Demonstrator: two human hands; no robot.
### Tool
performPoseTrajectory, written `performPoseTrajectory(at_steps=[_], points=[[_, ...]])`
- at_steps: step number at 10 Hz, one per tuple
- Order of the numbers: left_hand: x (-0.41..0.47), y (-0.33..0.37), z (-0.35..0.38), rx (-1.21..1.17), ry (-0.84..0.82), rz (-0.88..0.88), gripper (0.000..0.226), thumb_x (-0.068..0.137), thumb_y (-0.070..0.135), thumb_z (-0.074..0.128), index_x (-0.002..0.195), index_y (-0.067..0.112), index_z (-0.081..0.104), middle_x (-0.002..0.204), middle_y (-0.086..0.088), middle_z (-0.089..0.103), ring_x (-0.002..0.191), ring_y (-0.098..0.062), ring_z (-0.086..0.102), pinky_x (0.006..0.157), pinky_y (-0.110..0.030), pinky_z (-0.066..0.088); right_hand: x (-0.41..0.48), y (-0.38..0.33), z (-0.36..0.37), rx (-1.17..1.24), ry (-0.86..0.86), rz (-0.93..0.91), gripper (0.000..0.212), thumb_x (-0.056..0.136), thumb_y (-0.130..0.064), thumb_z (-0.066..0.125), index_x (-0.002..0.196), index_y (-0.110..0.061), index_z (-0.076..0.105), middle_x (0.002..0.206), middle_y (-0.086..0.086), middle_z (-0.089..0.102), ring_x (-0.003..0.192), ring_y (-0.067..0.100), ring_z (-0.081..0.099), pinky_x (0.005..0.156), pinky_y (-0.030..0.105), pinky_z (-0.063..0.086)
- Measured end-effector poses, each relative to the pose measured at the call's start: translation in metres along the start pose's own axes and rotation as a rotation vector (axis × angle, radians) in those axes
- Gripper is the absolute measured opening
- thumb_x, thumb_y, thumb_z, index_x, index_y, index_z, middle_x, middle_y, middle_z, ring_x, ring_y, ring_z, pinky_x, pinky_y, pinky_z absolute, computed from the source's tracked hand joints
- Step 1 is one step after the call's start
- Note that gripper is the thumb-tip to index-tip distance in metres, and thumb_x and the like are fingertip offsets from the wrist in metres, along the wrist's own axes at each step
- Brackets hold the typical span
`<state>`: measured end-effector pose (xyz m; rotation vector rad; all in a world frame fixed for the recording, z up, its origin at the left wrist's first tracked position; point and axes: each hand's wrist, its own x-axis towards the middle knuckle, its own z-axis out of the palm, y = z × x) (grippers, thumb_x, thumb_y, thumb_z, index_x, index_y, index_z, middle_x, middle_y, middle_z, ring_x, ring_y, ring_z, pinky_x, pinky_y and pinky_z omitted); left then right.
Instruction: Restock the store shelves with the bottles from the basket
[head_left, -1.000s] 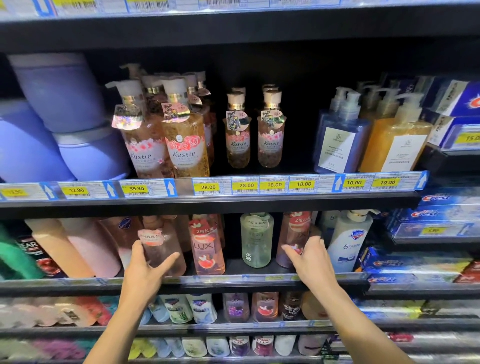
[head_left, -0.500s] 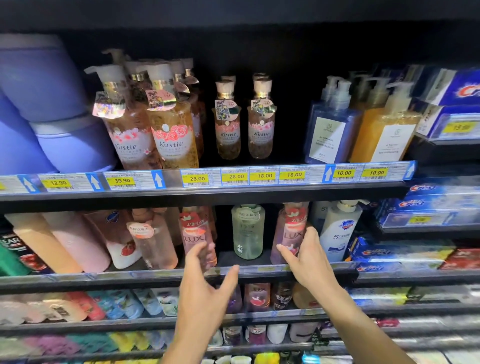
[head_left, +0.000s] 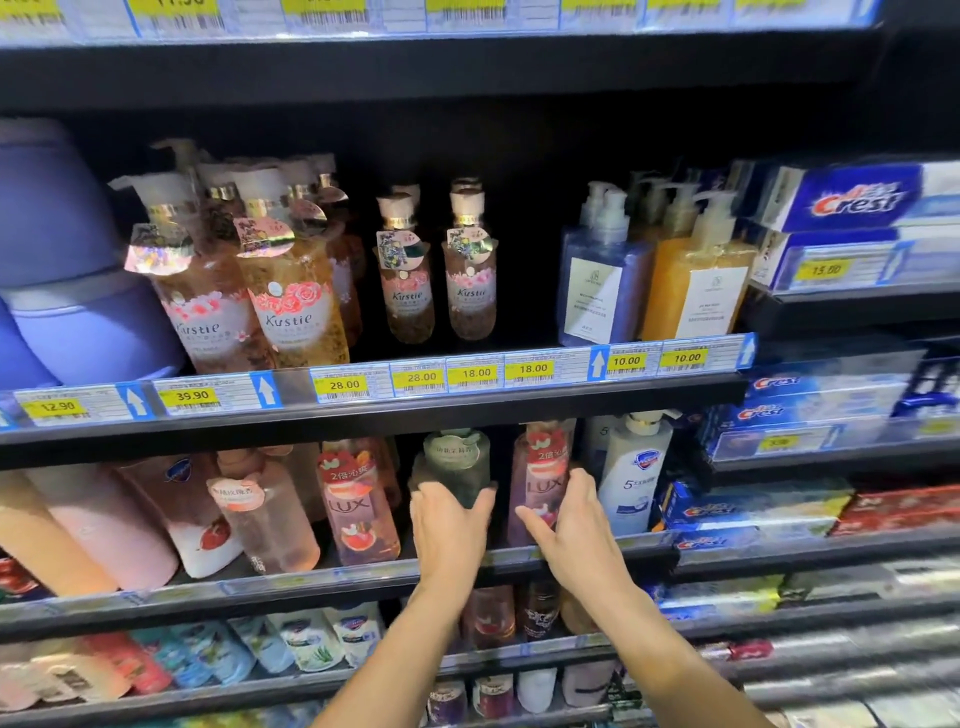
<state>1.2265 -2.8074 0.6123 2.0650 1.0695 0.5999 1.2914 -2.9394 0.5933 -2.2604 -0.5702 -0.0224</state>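
On the second shelf (head_left: 322, 577) stands a pale green bottle (head_left: 457, 460), and my left hand (head_left: 449, 525) is closed around its lower part. Just to its right is a pink LUX bottle (head_left: 543, 470); my right hand (head_left: 569, 519) wraps its lower right side. Another pink LUX bottle (head_left: 358, 506) stands to the left of the green one, apart from my hands. The basket is out of view.
The shelf above holds Kustie pump bottles (head_left: 291, 291), two small Kustie bottles (head_left: 441, 280), and blue and orange pump bottles (head_left: 654, 270). A white pump bottle (head_left: 634, 473) stands right of my right hand. Crest boxes (head_left: 841, 202) fill the right side. Lower shelves carry small bottles and pouches.
My left hand moved from the clear pink bottle at the left across to the green bottle and closed on it. My right hand stayed on the right LUX bottle.
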Motion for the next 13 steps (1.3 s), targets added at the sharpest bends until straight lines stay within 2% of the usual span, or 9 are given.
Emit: performPoseTrajectory(at_steps=[2,4,5,6,7,9,11,12,13], points=[[-0.004,-0.007,0.0,-0.048,0.048,0.038,0.057,0.082,0.046,0.078,0.104,0.003,0.048,0.105,-0.015,0.053,0.107,-0.034,0.053,0.088,-0.039,0.043,0.001,0.003,0.001,-0.011,-0.003,-0.016,0.058,0.092,-0.045,0.069,0.129,-0.013,0.038,0.128,0.005,0.048,0.121,0.025,0.053,0.095,0.038,0.048],[-0.017,-0.013,-0.003,-0.107,0.108,0.134,0.057,0.08,0.044,0.081,0.096,0.016,0.033,0.097,0.0,0.04,0.095,-0.022,0.045,0.08,-0.033,0.038,0.002,0.005,0.001,-0.003,-0.004,-0.03,0.054,0.092,-0.045,0.069,0.125,-0.014,0.039,0.124,0.004,0.047,0.117,0.024,0.054,0.092,0.036,0.049],[-0.02,-0.014,-0.003,-0.111,0.117,0.143,0.059,0.079,0.042,0.082,0.105,0.013,0.038,0.101,0.001,0.04,0.101,-0.024,0.046,0.084,-0.03,0.035,0.002,0.005,0.001,-0.004,-0.006,-0.036,0.055,0.093,-0.045,0.068,0.127,-0.013,0.038,0.126,0.005,0.047,0.119,0.024,0.053,0.092,0.035,0.048],[-0.023,-0.015,-0.003,-0.113,0.099,0.12,0.072,0.08,0.044,0.081,0.125,0.007,0.04,0.114,-0.003,0.045,0.116,-0.028,0.047,0.092,-0.034,0.04,0.002,0.005,0.001,-0.005,-0.005,-0.028,0.057,0.093,-0.045,0.068,0.129,-0.013,0.038,0.126,0.005,0.047,0.119,0.023,0.053,0.093,0.034,0.048],[-0.026,-0.015,-0.004,-0.115,0.09,0.091,0.09,0.08,0.047,0.08,0.143,0.004,0.032,0.137,-0.012,0.046,0.13,-0.03,0.043,0.105,-0.039,0.04,0.002,0.004,0.001,-0.021,-0.001,-0.029,0.058,0.093,-0.046,0.068,0.13,-0.013,0.037,0.126,0.005,0.047,0.12,0.023,0.053,0.093,0.035,0.049],[-0.027,-0.013,-0.005,-0.098,0.07,0.072,0.091,0.082,0.048,0.078,0.146,0.006,0.029,0.141,-0.011,0.045,0.132,-0.03,0.044,0.106,-0.041,0.042,0.002,0.002,0.0,-0.026,-0.017,-0.006,0.061,0.093,-0.045,0.069,0.133,-0.013,0.037,0.129,0.006,0.047,0.122,0.024,0.054,0.093,0.035,0.049],[-0.039,-0.021,-0.018,-0.031,0.002,0.075,0.102,0.087,0.052,0.07,0.159,0.011,0.009,0.164,-0.008,0.025,0.149,-0.024,0.027,0.115,-0.035,0.031,-0.003,0.001,-0.003,-0.055,-0.047,0.011,0.075,0.092,-0.049,0.067,0.143,-0.009,0.029,0.139,0.01,0.044,0.13,0.029,0.05,0.098,0.04,0.049],[-0.054,-0.036,-0.034,-0.046,0.001,0.13,0.098,0.087,0.053,0.069,0.159,0.017,0.012,0.161,-0.001,0.03,0.146,-0.019,0.031,0.113,-0.035,0.034,-0.011,0.001,-0.007,-0.055,-0.054,0.017,0.092,0.093,-0.053,0.063,0.155,-0.006,0.014,0.154,0.014,0.036,0.142,0.031,0.04,0.108,0.044,0.043],[-0.073,-0.048,-0.056,-0.016,0.015,0.161,0.093,0.088,0.059,0.065,0.158,0.022,0.016,0.159,0.002,0.033,0.144,-0.016,0.034,0.115,-0.038,0.036,-0.023,-0.004,-0.015,-0.093,-0.033,0.028,0.094,0.094,-0.056,0.06,0.158,-0.008,0.01,0.158,0.013,0.033,0.144,0.03,0.038,0.111,0.045,0.041]])
